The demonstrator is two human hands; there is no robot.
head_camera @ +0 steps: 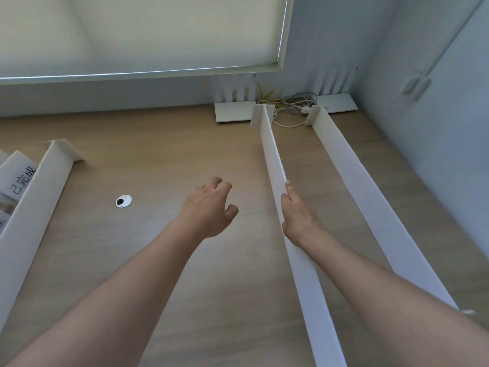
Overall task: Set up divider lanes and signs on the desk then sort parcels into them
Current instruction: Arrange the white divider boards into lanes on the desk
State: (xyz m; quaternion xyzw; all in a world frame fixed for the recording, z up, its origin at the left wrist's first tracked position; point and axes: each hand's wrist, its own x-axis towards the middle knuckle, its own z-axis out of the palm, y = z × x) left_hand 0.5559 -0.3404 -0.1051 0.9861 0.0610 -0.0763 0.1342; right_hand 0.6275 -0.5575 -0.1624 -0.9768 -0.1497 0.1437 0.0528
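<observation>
Two long white dividers stand upright on the wooden desk point(164, 260), running from the back toward me. My right hand point(297, 215) rests flat against the right face of the middle divider point(272, 154), fingers straight along its top edge. The right divider point(357, 181) stands parallel, apart from my hand. My left hand point(209, 207) hovers over the bare desk left of the middle divider, fingers curled loosely and holding nothing. A third white divider point(34, 202) lies at the left edge. White signs point(19, 178) with black characters lie beside it.
A round cable grommet point(123, 201) sits in the desk left of my left hand. White bookend stands point(234, 112) and tangled cables point(291, 107) are at the back against the wall. A wall point(436, 115) closes the right side.
</observation>
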